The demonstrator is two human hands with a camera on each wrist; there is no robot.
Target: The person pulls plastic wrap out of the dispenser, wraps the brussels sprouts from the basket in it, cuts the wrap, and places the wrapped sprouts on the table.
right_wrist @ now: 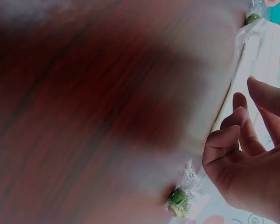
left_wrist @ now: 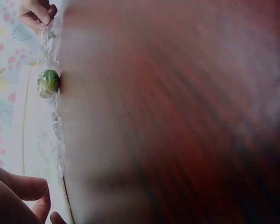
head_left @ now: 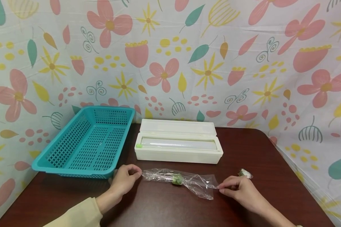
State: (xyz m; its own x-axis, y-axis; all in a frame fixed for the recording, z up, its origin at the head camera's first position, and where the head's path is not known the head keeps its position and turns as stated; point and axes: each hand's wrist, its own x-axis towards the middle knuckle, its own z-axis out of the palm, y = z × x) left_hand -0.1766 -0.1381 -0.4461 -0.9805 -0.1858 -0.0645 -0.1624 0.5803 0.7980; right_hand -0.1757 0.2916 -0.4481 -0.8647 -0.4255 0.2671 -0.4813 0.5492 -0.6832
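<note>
A Brussels sprout (head_left: 177,179) lies near the middle of a strip of clear plastic wrap (head_left: 199,184), which is bunched around it. In the head view my left hand (head_left: 124,180) pinches the wrap's gathered left end between thumb and index finger. At the wider, flared right end, a corner of the film is between the fingertips of my right hand (head_left: 242,192). The left wrist view shows the sprout (left_wrist: 49,83) from the side, with the film stretching both ways. Beyond my right hand sits a second, wrapped sprout (right_wrist: 178,200).
Behind the hands stands a long white wrap box (head_left: 177,156), lid up, with a roll of film and a green slider in it. A teal perforated basket (head_left: 102,148) is at the left. The dark wooden table (head_left: 164,211) meets a flower-patterned curtain (head_left: 164,47).
</note>
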